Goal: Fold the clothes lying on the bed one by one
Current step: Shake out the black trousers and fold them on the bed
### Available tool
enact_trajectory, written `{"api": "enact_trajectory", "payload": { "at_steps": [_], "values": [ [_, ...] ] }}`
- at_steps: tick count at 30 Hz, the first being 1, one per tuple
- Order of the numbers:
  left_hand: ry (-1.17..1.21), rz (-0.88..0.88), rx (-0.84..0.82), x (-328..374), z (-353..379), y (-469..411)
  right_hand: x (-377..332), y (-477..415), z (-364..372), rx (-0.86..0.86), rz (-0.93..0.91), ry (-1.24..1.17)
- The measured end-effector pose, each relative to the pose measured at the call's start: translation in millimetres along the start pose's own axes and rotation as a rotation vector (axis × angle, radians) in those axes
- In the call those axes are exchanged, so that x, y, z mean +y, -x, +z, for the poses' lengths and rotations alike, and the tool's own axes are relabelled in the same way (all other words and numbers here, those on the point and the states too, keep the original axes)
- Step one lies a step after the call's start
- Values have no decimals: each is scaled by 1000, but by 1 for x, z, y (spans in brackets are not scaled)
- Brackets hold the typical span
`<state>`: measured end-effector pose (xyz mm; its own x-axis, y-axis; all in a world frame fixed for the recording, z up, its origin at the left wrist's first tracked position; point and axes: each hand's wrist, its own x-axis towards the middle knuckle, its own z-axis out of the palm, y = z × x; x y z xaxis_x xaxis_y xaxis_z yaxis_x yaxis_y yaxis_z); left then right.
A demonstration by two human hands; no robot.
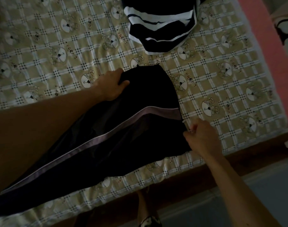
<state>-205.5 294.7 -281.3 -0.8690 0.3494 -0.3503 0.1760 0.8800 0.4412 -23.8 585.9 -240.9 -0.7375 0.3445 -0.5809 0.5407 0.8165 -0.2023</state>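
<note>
The dark garment [140, 128] lies along the near edge of the bed [58, 46], its long left end trailing out of view at the lower left. That end is probably the main risk: it is unsupported by either hand, and a pull to the right could drag it off the mattress or bunch it so the fold comes out crooked. The slick-looking cloth and its pale stripe [107, 136] may also slide out of line if the 2 hands lift unevenly. Further right, a wide sweep could disturb the striped garment [161, 30], which sits well apart toward the far side of the bed.

The left hand [113, 86] grips the garment's far corner, fingers curled under the cloth and thumb pressed on top. The right hand [201, 138] has its fingers drawn in and pinches the garment's right edge just past the stripe's end, though the dim light hides the exact hold.
</note>
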Motion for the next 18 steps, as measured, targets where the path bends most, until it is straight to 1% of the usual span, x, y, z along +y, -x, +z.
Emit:
{"api": "enact_trajectory", "payload": {
  "at_steps": [1, 3, 4, 5, 7, 9, 10, 12, 13, 14, 15, 17, 18],
  "values": [
    [14, -5, 6, 0, 4, 1, -12, 0, 0, -50, 49, -214],
    [47, -33, 40, 1, 10, 5, -36, -2, 1, -300, 282, -707],
    [65, -50, 48, 2, 12, 8, -43, -5, 4, -371, 392, -916],
    [76, -56, 55, 2, 13, 10, -46, -8, 10, -366, 461, -1100],
    [73, -50, 63, 3, 12, 14, -51, -16, 24, -252, 551, -1404],
    [82, -27, 83, 7, 5, 17, -54, -20, 31, -155, 575, -1591],
    [103, -10, 96, 10, 0, 18, -53, -20, 31, -122, 562, -1632],
    [150, 39, 117, 15, -11, 19, -45, -10, 22, -103, 494, -1647],
    [161, 64, 116, 17, -16, 21, -38, 0, 17, -115, 450, -1623],
    [159, 90, 106, 18, -19, 23, -28, 11, 13, -132, 414, -1548],
    [146, 108, 87, 18, -19, 25, -18, 22, 11, -137, 391, -1389],
    [79, 122, 41, 15, -13, 30, 3, 37, 17, -102, 335, -871],
    [6, 119, 38, 13, -8, 32, 10, 39, 22, -58, 291, -630]
  ]
}}
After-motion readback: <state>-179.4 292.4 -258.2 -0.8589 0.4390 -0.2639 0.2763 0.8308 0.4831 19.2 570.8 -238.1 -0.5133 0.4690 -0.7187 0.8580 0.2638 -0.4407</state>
